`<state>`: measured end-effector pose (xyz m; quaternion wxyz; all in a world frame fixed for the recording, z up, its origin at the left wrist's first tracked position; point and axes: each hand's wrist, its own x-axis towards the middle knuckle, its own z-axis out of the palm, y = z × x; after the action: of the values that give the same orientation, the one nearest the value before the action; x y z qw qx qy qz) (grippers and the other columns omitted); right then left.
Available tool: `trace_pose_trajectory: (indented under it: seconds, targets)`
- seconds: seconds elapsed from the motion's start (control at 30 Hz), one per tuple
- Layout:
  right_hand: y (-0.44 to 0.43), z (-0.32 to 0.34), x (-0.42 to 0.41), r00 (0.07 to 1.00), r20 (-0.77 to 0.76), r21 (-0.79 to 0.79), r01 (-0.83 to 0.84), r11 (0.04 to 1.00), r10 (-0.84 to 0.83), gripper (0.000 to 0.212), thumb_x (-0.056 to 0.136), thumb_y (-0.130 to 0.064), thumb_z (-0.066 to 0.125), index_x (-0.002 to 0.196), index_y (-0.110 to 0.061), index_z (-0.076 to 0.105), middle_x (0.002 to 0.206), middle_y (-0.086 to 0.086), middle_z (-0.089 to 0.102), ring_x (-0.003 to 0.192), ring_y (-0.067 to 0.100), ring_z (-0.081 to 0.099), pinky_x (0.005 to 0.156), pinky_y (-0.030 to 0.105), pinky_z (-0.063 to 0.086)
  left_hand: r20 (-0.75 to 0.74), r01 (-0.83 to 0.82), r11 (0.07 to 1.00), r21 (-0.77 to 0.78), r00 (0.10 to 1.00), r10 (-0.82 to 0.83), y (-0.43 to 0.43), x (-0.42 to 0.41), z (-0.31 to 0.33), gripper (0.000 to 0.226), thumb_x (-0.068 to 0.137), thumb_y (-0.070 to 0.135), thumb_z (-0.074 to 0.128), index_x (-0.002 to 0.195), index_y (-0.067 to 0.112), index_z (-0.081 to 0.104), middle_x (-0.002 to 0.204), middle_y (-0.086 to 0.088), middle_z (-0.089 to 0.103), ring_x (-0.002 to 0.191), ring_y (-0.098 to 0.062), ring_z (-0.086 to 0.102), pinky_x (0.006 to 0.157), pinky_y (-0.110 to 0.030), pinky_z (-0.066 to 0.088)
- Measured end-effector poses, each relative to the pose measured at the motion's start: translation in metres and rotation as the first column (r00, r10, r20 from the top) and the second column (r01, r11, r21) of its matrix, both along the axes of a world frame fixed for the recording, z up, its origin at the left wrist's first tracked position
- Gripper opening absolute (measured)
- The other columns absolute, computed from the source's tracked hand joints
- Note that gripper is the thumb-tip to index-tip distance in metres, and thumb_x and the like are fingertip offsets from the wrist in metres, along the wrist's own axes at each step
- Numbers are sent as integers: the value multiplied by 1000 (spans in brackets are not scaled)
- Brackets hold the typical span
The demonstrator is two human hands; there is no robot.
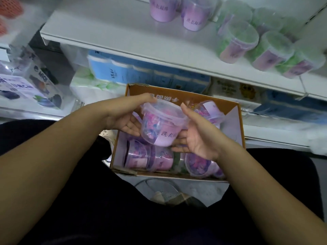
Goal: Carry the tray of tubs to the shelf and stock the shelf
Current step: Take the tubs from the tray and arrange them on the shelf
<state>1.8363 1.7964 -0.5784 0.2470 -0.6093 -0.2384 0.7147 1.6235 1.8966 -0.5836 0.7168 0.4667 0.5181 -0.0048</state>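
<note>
Left hand (123, 119), right hand (198, 137) hold tub (159, 126) above tray (134, 90) rim.

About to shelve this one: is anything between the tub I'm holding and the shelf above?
Nothing visible. The tub is above the box, and the shelf is bare on its left part; other tubs stand only toward its middle and right.

Hidden, cropped, blurred parts.
Shelf tubs (161, 7) cropped at top edge; green-lidded tubs (265, 48) blurred; held tub (162, 124) covers left hand (123, 119) and right hand (196, 138) fingertips.
</note>
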Motion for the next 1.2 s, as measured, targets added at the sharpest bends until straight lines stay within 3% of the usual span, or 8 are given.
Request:
trace_pose_trajectory:
  seconds: [0.23,0.33,0.5,0.67,0.8,0.9,1.03,1.2]
  targets:
    - [37,43,-14,887,448,659,-240,713,-116,58,87,-40,68,142,-34,49,145,-20,47,133,-3,44,107,23,43,-33,-91,993,72,995,94,43,-7,19,59,84,71,51,89,13,58,71,-11,64,52,-23,63,43,-20,33]
    - [53,46,-14,765,642,631,-487,604,-54,61,79,-34,80,136,-23,60,140,-12,57,129,0,51,110,32,44,0,-166,983,84,986,167,52,-6,25,56,84,71,50,89,15,58,76,-11,58,52,-25,60,41,-19,25]
    - [84,45,-11,782,617,648,-440,622,-89,46,75,-26,85,119,-22,73,112,-7,74,105,6,68,91,41,57,15,-232,966,116,973,232,64,-7,31,74,78,86,43,81,13,54,71,-13,62,49,-22,62,44,-21,33]
    - [122,57,-12,668,702,674,-511,534,-247,42,79,-23,81,120,-19,72,119,-5,72,106,-5,62,94,13,48,-98,-458,795,399,840,533,83,-14,26,86,82,83,42,104,4,65,96,-16,71,86,-31,71,81,-38,57]
    - [162,64,-21,611,712,688,-508,519,-347,43,83,-32,78,124,-24,69,113,-8,72,92,-8,57,81,-1,40,-381,-88,563,822,650,657,99,-19,23,66,90,60,48,114,0,58,119,-22,60,114,-41,54,86,-42,44]
    - [193,62,-29,489,772,636,-607,477,-407,47,82,-41,76,126,-27,68,111,-2,74,91,3,61,85,13,48,-456,154,454,877,563,689,105,-24,30,59,91,51,52,122,1,54,128,-20,52,124,-39,43,93,-47,42]
    - [221,49,-37,325,840,485,-808,335,-434,43,85,-45,72,124,-26,69,105,1,76,88,23,70,73,27,52,-619,273,601,751,608,497,119,-40,22,78,92,62,49,147,8,37,160,-15,25,149,-34,17,118,-51,22]
    - [247,32,-50,220,881,323,-927,192,-418,47,84,-36,76,129,-24,65,127,3,69,113,25,67,80,43,59,-666,274,736,619,680,307,128,-53,11,91,90,73,41,158,16,21,168,-8,-1,154,-29,-3,121,-55,9]
